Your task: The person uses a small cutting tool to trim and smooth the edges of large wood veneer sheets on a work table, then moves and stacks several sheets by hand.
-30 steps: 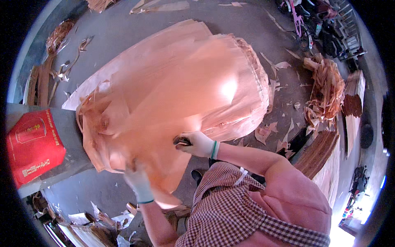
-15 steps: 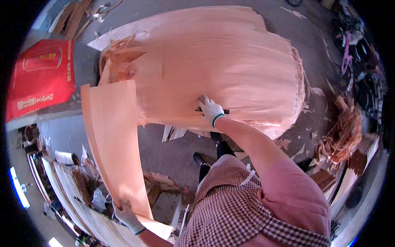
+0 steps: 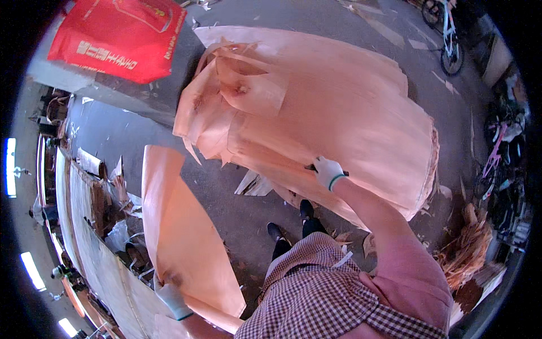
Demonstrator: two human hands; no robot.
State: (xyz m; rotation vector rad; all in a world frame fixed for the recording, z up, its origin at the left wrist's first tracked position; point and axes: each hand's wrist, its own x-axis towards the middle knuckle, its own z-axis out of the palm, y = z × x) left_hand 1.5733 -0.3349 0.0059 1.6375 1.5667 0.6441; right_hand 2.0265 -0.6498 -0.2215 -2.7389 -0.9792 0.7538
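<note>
1) Left hand (gloved in white): fingers closed on the edge of 1 loose veneer sheet
2) That sheet is curved, apart from the veneer stack, on its near left side
3) Right hand: on the stack's near part, fingers curled around a slim dark tool
4) Red bag: left of the stack

the light is dim, with white strips glaring at left (corners black).

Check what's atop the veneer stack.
Ragged veneer lies at the left end of the veneer stack; the right hand grips a black tool over its near side. Sheets beneath are mostly covered.
</note>
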